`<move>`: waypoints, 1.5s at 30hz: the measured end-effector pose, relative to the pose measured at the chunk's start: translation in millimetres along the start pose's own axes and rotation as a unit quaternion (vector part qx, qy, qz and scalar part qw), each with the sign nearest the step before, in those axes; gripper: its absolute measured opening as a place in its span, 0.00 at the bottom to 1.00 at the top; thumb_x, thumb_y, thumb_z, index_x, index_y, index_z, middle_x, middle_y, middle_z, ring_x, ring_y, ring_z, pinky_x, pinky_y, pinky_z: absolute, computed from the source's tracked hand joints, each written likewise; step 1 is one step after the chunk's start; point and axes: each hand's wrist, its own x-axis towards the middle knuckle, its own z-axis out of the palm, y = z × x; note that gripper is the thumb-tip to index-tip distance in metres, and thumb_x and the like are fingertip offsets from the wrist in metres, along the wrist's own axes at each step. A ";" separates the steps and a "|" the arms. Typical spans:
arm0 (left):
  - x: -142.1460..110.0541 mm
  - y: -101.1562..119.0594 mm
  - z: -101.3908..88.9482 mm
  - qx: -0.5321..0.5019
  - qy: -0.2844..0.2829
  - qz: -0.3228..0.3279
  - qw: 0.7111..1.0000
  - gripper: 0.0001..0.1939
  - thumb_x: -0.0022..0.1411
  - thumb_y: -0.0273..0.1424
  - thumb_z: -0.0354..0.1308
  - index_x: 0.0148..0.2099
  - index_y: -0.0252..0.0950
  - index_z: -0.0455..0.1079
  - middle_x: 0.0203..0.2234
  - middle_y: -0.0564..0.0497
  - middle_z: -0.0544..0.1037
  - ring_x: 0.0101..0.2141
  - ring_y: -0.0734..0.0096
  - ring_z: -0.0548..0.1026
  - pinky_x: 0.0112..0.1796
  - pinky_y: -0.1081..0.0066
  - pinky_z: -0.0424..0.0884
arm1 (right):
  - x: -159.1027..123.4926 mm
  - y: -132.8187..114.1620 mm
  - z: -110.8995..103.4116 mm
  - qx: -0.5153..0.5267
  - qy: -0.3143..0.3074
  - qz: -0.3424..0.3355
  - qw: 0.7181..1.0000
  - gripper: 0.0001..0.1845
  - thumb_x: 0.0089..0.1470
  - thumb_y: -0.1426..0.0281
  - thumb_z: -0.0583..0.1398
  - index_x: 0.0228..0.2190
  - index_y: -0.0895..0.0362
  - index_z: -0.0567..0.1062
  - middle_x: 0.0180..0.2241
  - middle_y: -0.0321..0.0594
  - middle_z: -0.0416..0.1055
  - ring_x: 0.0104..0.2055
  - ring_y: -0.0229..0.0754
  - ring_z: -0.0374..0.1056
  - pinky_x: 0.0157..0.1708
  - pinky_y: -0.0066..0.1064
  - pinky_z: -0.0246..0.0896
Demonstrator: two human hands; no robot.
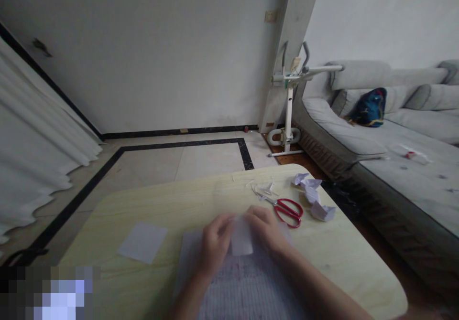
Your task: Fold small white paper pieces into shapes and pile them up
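Observation:
A small piece of white paper (242, 240) is held up between my two hands, above a lined sheet (236, 291) covered in faint writing. My left hand (216, 243) has its fingers closed on the paper's left edge. On the opposite edge, my right hand (264, 229) grips it with bent fingers. Motion blurs both hands a little, and the fingertips partly hide the paper's top. Just right of my right hand lie red-handled scissors (289, 212), their blades pointing away to the left. A square of white paper (143, 242) rests flat at the left.
Several folded paper shapes (311, 193) stand along the right edge of the pale wooden table (193, 205). Narrow paper scraps (267, 187) lie by the scissors' blades. Beyond are a grey sofa (344, 129), a white exercise machine (289, 105) and a white curtain (32, 138).

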 end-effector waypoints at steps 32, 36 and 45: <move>4.2 -5.5 -4.3 -0.047 0.078 -0.026 0.995 0.21 0.53 0.41 0.61 0.45 0.32 0.73 0.32 0.45 0.80 0.32 0.63 0.77 0.30 0.72 0.73 | 0.6 3.3 4.6 -0.155 -0.041 -0.126 0.979 0.17 0.60 0.62 0.50 0.24 0.58 0.66 0.23 0.35 0.63 0.26 0.36 0.59 0.25 0.26 0.53; 3.3 -2.4 -3.9 -0.027 0.056 -0.032 0.998 0.18 0.54 0.41 0.60 0.41 0.32 0.74 0.28 0.47 0.79 0.30 0.64 0.77 0.28 0.73 0.71 | -0.2 2.6 5.5 -0.177 -0.042 -0.139 0.973 0.16 0.60 0.64 0.51 0.24 0.58 0.66 0.24 0.36 0.65 0.27 0.37 0.60 0.27 0.27 0.54; 3.9 -2.7 -7.0 0.000 0.088 -0.015 0.996 0.17 0.57 0.41 0.57 0.42 0.32 0.74 0.32 0.45 0.80 0.33 0.61 0.77 0.33 0.70 0.72 | 1.6 7.9 4.9 -0.230 -0.057 -0.149 0.960 0.15 0.59 0.66 0.53 0.22 0.58 0.66 0.21 0.34 0.62 0.25 0.36 0.58 0.25 0.27 0.50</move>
